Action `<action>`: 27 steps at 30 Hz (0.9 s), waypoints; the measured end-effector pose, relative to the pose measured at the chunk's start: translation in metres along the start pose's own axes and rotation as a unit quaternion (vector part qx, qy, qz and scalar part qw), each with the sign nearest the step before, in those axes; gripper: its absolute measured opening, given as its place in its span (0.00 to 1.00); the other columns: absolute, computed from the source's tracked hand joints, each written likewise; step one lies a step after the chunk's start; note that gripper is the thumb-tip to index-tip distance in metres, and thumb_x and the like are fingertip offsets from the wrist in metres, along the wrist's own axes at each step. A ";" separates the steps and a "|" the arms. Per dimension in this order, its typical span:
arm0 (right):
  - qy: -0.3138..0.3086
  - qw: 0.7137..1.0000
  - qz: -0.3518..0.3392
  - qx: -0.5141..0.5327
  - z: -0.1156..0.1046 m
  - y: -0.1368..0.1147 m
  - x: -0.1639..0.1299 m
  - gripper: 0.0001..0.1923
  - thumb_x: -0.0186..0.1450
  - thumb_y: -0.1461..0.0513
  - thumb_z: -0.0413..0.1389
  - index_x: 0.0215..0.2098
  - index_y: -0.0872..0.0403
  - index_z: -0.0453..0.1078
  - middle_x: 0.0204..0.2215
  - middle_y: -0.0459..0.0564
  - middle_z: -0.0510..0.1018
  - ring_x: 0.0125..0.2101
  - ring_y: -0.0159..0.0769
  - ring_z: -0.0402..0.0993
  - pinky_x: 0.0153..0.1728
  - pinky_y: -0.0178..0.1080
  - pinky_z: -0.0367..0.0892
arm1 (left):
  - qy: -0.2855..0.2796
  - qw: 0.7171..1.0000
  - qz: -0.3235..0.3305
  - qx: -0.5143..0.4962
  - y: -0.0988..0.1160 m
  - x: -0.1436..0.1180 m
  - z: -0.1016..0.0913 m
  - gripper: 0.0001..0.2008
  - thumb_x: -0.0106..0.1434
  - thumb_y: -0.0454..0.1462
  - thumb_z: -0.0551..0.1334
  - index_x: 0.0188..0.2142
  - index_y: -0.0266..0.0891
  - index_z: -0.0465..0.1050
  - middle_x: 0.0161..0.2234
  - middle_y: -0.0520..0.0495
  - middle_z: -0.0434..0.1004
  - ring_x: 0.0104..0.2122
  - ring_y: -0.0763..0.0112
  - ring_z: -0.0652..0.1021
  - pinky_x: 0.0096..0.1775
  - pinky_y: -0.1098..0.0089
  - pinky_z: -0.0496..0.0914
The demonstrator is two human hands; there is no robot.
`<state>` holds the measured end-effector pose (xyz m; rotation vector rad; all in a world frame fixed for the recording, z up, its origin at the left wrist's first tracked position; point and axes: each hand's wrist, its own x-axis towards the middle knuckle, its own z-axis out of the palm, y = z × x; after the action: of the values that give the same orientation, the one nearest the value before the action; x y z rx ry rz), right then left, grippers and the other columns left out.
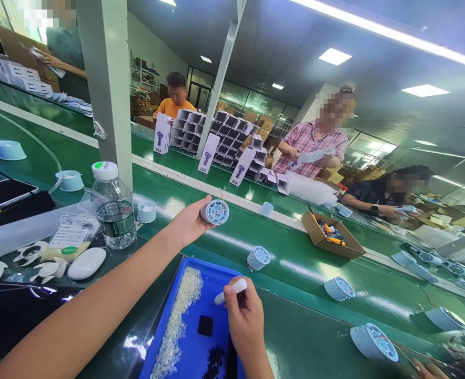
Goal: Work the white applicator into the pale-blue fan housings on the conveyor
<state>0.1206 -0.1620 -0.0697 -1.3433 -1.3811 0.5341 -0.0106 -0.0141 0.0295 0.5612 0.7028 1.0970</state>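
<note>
My left hand (189,223) is closed around a light-blue round plastic housing (216,212), its spoked face turned towards me and thin wires rising from it. In my right hand (247,318) is a white pen-shaped tool (238,287), its narrow end tilted down to the left over a blue tray (212,273). Many small clear rings (177,321) line the tray's left side. A black square piece (205,325) lies mid-tray, and small black parts (215,360) sit towards its near edge, partly hidden by my right hand.
Similar blue housings (259,258) stand along the green conveyor (291,284). At left are a water bottle (114,210), a white oval case (87,263) and white fan blades (51,269). A cardboard box (331,237) holds orange-handled tools. Another person's hand (430,370) shows lower right; several co-workers sit beyond.
</note>
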 end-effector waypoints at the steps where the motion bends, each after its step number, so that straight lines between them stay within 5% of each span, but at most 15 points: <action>1: -0.002 1.000 0.003 -0.009 0.000 0.001 0.000 0.10 0.64 0.57 0.52 0.27 0.51 0.60 0.18 0.39 0.65 0.19 0.29 0.61 0.22 0.31 0.58 | 0.002 1.000 -0.001 0.001 0.000 0.000 0.001 0.06 0.59 0.38 0.60 0.30 0.36 0.70 0.30 0.46 0.75 0.28 0.70 0.75 0.32 0.65 0.74; 7: -0.088 0.993 -0.040 -0.061 0.006 -0.002 0.005 0.12 0.63 0.57 0.52 0.25 0.51 0.57 0.22 0.41 0.63 0.23 0.29 0.60 0.25 0.32 0.58 | 0.002 1.000 -0.008 0.021 -0.005 0.001 0.001 0.05 0.58 0.36 0.61 0.29 0.36 0.70 0.30 0.47 0.74 0.28 0.72 0.74 0.30 0.68 0.73; 13: -0.031 0.997 -0.053 -0.044 0.004 0.000 0.005 0.13 0.65 0.57 0.50 0.25 0.51 0.55 0.20 0.39 0.61 0.21 0.29 0.58 0.23 0.32 0.57 | -0.013 0.998 -0.014 0.065 -0.009 0.002 -0.003 0.06 0.57 0.37 0.62 0.29 0.35 0.70 0.29 0.47 0.73 0.26 0.74 0.73 0.26 0.72 0.71; 27: -0.076 0.989 -0.073 -0.100 0.002 -0.002 0.004 0.12 0.64 0.58 0.50 0.25 0.51 0.56 0.21 0.40 0.61 0.21 0.29 0.58 0.23 0.31 0.55 | -0.008 0.997 -0.001 0.081 -0.010 0.000 0.000 0.07 0.57 0.38 0.62 0.28 0.35 0.71 0.28 0.48 0.72 0.26 0.74 0.72 0.27 0.72 0.71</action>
<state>0.1194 -0.1581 -0.0671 -1.3688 -1.6802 0.4144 -0.0047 -0.0172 0.0222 0.7065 0.7814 1.0391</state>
